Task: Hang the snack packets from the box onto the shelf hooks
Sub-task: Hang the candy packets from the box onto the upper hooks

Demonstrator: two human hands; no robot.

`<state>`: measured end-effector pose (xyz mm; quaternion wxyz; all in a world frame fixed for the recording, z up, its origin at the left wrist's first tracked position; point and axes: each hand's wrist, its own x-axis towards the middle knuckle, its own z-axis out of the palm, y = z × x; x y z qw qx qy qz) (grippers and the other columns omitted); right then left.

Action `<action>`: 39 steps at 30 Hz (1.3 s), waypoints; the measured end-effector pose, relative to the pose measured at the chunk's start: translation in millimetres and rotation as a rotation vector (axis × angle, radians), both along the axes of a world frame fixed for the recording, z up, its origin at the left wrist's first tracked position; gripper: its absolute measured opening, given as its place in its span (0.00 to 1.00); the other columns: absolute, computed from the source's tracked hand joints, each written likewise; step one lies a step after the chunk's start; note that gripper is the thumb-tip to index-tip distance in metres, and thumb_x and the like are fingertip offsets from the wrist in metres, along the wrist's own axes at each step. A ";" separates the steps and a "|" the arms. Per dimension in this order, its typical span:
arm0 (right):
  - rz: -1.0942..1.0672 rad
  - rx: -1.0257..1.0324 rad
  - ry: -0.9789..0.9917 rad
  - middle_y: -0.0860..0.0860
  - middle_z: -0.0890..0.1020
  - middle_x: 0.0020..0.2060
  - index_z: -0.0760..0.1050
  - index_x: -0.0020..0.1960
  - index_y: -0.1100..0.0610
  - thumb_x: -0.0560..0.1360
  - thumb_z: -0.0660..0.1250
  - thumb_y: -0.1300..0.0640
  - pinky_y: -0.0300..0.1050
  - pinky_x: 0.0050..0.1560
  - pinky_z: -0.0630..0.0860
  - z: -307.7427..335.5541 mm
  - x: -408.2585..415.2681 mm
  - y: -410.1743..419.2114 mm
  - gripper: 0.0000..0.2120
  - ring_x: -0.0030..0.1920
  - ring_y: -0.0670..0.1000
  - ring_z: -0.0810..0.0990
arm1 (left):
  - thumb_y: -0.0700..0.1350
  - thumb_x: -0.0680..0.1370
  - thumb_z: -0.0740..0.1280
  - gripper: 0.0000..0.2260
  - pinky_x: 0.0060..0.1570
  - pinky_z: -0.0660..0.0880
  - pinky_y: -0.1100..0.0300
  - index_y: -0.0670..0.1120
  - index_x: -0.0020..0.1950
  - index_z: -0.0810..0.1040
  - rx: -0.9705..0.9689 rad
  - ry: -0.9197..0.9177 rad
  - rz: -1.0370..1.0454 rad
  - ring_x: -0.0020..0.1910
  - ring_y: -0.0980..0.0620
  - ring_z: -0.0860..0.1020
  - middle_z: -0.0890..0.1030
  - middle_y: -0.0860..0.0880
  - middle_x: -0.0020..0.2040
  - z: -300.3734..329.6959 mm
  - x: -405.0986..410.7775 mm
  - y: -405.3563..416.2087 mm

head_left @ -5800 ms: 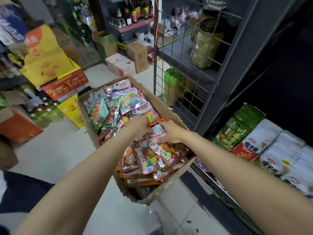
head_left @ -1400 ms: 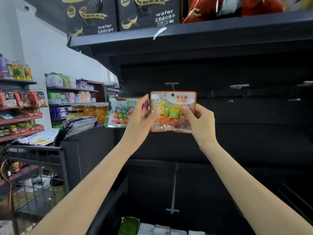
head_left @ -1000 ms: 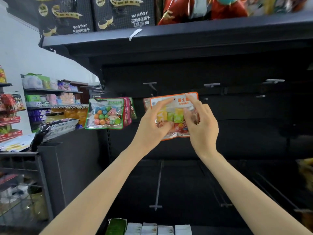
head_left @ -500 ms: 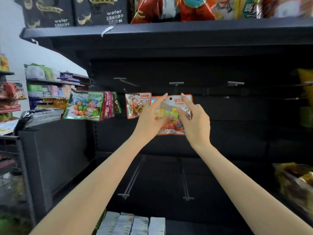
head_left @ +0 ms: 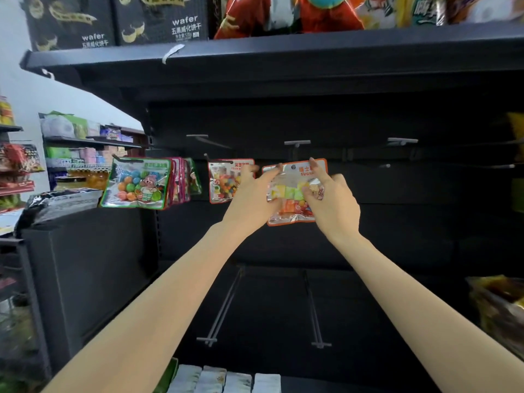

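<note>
Both hands' fingers (head_left: pixel 317 173) on the orange-rimmed packet (head_left: pixel 292 207)

Two black cardboard wafer boxes (head_left: pixel 158 19) with white lettering stand side by side on the top black metal shelf board (head_left: pixel 283 52), next to glossy red and orange bags (head_left: pixel 286 12). A crinkled black-and-silver foil pack (head_left: pixel 59 201) lies on a dark side cabinet (head_left: pixel 85 265) at the left. White rectangular packs (head_left: pixel 224 381) sit in a row along the bottom edge. Far left, distant racks (head_left: pixel 90 140) carry blurred goods
</note>
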<state>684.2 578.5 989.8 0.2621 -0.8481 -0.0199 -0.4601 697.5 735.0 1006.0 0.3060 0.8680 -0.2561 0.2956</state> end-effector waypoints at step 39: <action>-0.157 -0.295 0.065 0.60 0.49 0.76 0.47 0.77 0.60 0.78 0.63 0.55 0.60 0.72 0.59 -9.0 130.4 27.1 0.34 0.76 0.61 0.49 | 0.51 0.75 0.67 0.38 0.70 0.55 0.41 0.54 0.77 0.46 0.355 -0.135 0.436 0.76 0.42 0.46 0.40 0.50 0.78 -7.7 140.7 30.0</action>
